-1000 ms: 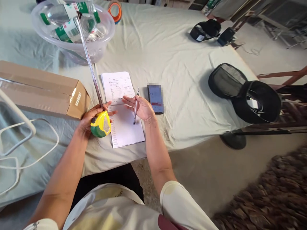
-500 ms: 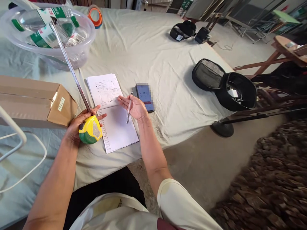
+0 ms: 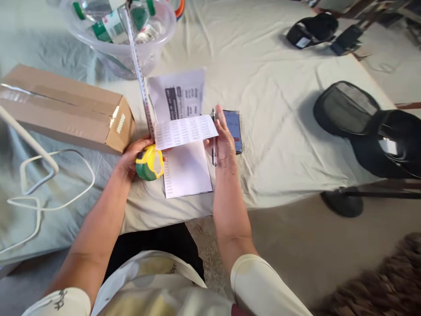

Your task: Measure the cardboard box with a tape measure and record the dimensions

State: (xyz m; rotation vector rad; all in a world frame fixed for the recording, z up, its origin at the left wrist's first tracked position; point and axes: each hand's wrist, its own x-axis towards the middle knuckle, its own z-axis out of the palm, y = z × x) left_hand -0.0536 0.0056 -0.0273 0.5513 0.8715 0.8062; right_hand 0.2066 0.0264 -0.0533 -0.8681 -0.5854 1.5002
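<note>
My left hand grips a yellow and green tape measure. Its blade is drawn out, slanting away from me over the rim of a basin. Under the tape lies a notebook with a column of handwriting along its left side. A page with rows of writing stands lifted and curled across the middle of the notebook. My right hand has its fingers at the right end of that page and also holds a pen. Just beyond the right hand rests a phone, partly covered by it.
A clear plastic basin with several green-labelled bottles stands at the back left. Nearer are a cardboard box and a white cable. To the right lie an open black case and a black strapped device. Orange tape shows behind the basin.
The right hand has gone from hovering palm-up over the notebook to the lifted page's edge. That page has risen and curled over. The camera has shifted left; the tape measure stays in the left hand.
</note>
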